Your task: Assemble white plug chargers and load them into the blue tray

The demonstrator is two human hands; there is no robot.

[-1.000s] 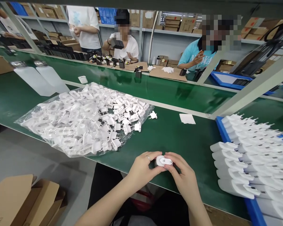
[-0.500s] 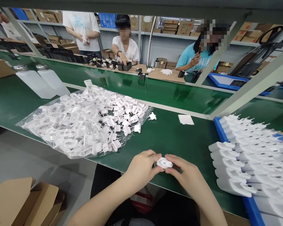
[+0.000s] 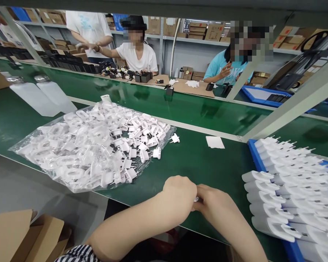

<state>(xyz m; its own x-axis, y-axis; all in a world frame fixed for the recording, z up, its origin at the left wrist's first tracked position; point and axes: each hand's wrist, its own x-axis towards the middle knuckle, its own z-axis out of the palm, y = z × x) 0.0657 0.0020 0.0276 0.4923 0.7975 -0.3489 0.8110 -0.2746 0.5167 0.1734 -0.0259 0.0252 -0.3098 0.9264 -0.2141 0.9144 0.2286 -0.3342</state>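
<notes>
White piece (image 3: 196,199), mostly hidden, pinched in the right hand (image 3: 214,202) near the table's (image 3: 191,160) front edge; the left hand's (image 3: 179,200) grip cannot be told. Open room lies between bagged plugs (image 3: 79,160), reaching that edge, and the blue tray (image 3: 257,157).

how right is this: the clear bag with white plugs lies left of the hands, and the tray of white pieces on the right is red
The colour is wrong: in the head view the tray is blue. The clear bag with white plugs does lie left of the hands.
</notes>
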